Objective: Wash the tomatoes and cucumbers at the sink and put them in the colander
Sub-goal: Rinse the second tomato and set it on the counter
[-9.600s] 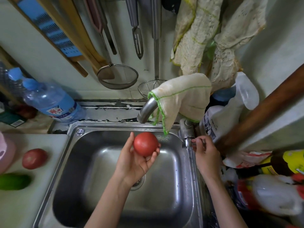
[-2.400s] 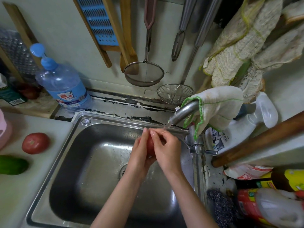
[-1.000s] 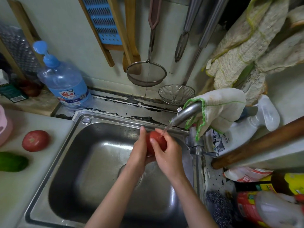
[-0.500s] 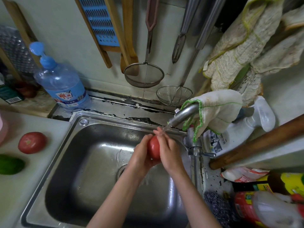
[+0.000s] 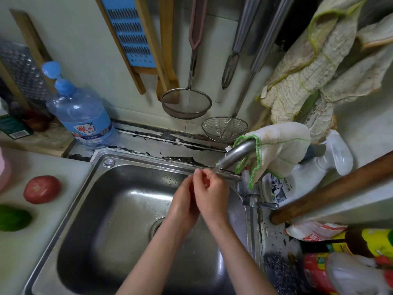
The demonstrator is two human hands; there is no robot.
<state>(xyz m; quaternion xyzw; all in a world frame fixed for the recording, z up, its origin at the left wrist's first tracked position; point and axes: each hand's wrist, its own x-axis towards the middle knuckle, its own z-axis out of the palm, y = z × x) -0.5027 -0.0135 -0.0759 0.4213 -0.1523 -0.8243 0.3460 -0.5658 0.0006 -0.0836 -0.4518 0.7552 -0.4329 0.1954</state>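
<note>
Over the sink (image 5: 110,231), the left hand (image 5: 182,206) and the right hand (image 5: 212,193) are pressed together just under the tap (image 5: 236,154) spout. The right's fingers are curled against the left, and I cannot tell what they enclose. Left of the sink a tomato (image 5: 42,189) and a cucumber (image 5: 12,218) lie on the bench (image 5: 32,252) — the tomato nearer the sink

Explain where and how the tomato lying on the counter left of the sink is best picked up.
Probably from above, fingers spread around the widest part of the tomato. It is round, lies free on the counter and stands apart from the cucumber, so its sides are open all round.
</note>
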